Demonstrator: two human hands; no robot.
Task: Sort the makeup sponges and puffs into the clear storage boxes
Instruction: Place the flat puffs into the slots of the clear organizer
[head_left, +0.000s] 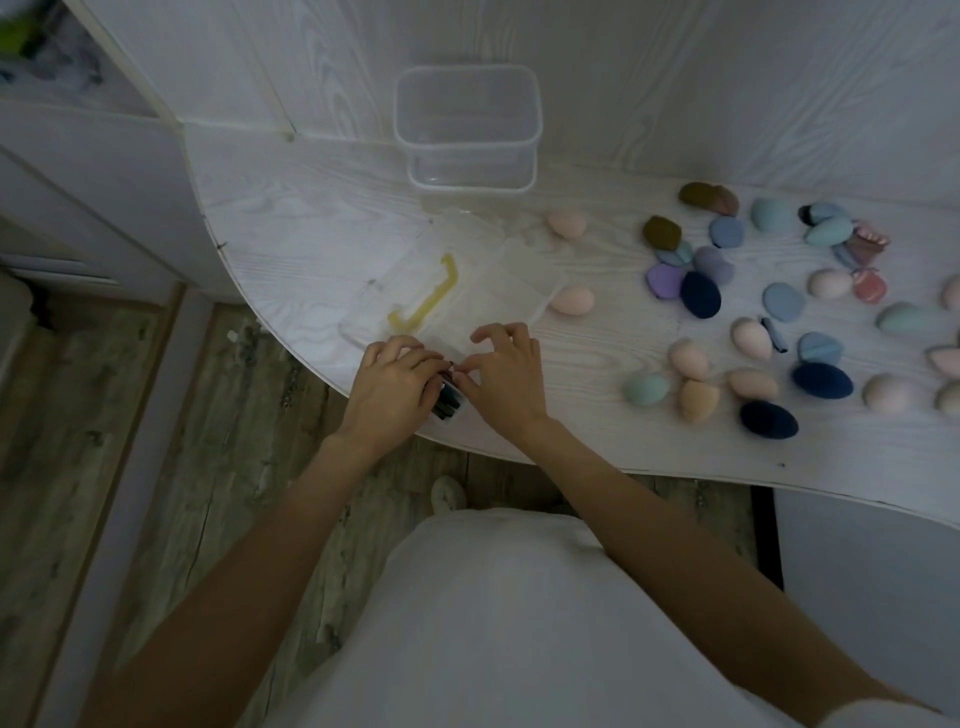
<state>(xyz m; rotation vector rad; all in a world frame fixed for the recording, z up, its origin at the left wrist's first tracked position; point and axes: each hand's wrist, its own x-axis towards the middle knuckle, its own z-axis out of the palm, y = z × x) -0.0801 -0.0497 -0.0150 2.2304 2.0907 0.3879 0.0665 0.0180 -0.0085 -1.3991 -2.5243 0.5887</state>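
- Both hands meet at the bench's (311, 218) front edge: left hand (395, 376) and right hand (506, 371) each pinch a small dark-ended clear item (448, 402), probably a box latch.
- Sponges and puffs (779, 312) lie scattered toward the bench's right edge; the flat clear storage box (498, 280) sits just behind the hands.
- Advice: steady one side and ease the catch apart gently.

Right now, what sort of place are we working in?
Probably a room at home, at a built-in white desk with a curved edge. Wood-look flooring and white cabinet panels suggest a bedroom or dressing corner; makeup sponges lie scattered on it.

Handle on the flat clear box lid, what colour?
Yellow, on the flat clear plastic box lid's handle; shows best in the head view.
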